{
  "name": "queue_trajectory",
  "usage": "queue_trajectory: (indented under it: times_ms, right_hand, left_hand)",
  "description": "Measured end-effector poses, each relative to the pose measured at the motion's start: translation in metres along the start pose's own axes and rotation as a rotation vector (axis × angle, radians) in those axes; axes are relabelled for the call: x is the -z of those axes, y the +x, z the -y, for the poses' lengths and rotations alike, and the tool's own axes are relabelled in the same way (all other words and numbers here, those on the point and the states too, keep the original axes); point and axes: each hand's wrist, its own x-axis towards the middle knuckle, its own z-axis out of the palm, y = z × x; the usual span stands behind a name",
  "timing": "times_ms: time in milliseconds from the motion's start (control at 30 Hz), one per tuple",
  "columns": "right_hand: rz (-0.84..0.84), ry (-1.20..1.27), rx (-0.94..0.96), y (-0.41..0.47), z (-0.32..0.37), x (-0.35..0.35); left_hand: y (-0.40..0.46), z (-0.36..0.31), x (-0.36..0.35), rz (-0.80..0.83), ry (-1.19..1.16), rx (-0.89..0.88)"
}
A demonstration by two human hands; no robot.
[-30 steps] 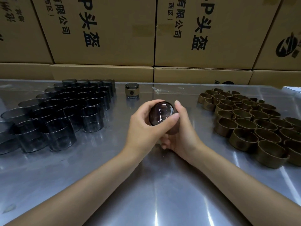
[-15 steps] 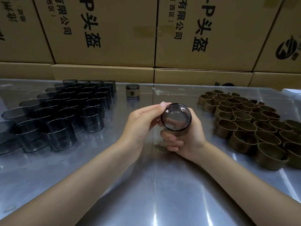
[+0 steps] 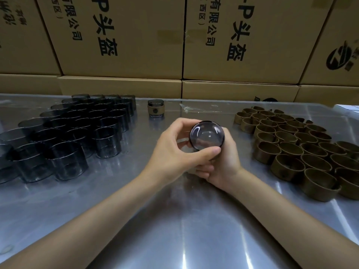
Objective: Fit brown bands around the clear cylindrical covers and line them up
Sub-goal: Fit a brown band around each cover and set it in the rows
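L side of table (image 3: 174,230): block of bare clear covers (image 3: 77,133) standing upright; one finished banded cover (image 3: 155,109) alone at the back, so the line-up has barely begun. Centre: left hand (image 3: 174,150) w/ fingers curled round the rim of the cover in work (image 3: 207,136), closed end facing cam, right hand (image 3: 223,162) cupping it from below w/ fingers wrapped round its body; band prob. under that palm, can't tell how far seated. R side: loose brown bands (image 3: 303,150) in a cluster; step looks like fitting, next calls for squaring the band, then standing the piece beside the finished one.
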Motion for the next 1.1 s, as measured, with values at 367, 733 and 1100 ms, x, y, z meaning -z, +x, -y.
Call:
queue_trajectory:
  times_ms: [367, 733, 1100]
  right_hand:
    - [-0.09, -0.376, 0.229, -0.006, -0.014, -0.016]
    - [-0.04, -0.33, 0.281, 0.0, -0.003, 0.004]
    - [-0.061, -0.42, 0.194, 0.005, -0.003, 0.007]
  left_hand:
    - [0.011, 0.009, 0.007, -0.219, -0.206, 0.176]
    - [0.005, 0.025, 0.018, -0.106, -0.195, 0.376]
    - [0.005, 0.036, 0.031, 0.002, -0.318, 0.28]
